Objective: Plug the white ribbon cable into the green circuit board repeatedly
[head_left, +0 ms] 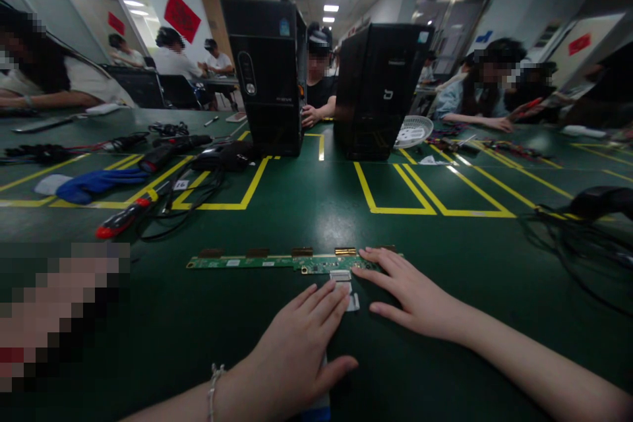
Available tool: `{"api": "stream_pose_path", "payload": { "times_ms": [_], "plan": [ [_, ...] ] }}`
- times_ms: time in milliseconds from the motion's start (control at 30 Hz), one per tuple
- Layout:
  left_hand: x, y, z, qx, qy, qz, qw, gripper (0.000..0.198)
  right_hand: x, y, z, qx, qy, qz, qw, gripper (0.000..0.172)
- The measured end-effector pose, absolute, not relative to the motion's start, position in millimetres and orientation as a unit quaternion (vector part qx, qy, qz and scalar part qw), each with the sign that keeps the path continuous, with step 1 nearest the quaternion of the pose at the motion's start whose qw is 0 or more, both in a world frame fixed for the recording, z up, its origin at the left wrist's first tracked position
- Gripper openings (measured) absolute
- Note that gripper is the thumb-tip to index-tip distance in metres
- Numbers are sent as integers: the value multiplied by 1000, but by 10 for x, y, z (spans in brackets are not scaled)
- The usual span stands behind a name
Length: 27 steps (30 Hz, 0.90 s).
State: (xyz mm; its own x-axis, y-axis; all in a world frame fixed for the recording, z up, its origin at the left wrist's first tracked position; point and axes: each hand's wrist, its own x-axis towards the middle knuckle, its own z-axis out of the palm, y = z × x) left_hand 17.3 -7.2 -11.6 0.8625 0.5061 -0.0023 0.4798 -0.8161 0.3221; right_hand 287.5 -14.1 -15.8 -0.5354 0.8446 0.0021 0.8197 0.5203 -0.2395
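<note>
A long, narrow green circuit board (257, 263) lies across the dark green table, with several brownish-gold flex tabs along its far edge. From the connector at its near side runs a whitish flat ribbon cable (353, 303). My left hand (301, 343) rests flat over this cable, fingers stretched and thumb out to the side. Most of the cable is hidden beneath it; a pale strip with a blue end shows below the wrist. Spread fingers of my right hand (403, 287) touch the right part of the board, covering some of it. Neither hand grips anything.
Two black computer towers (270, 79) (378, 92) stand ahead, a person between them. Left lie a red-black screwdriver (123, 216), blue glove (99, 184) and cables. A white basket (414, 130) and black cables (568, 237) are right. Yellow tape marks the table; other people sit around.
</note>
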Motion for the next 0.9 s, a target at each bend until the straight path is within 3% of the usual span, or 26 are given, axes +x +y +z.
{"api": "stream_pose_path", "payload": {
  "times_ms": [900],
  "plan": [
    [205,1,84,950,265,26,160,60,2888,-150,-154,-471,-872,112,77,59]
  ]
}}
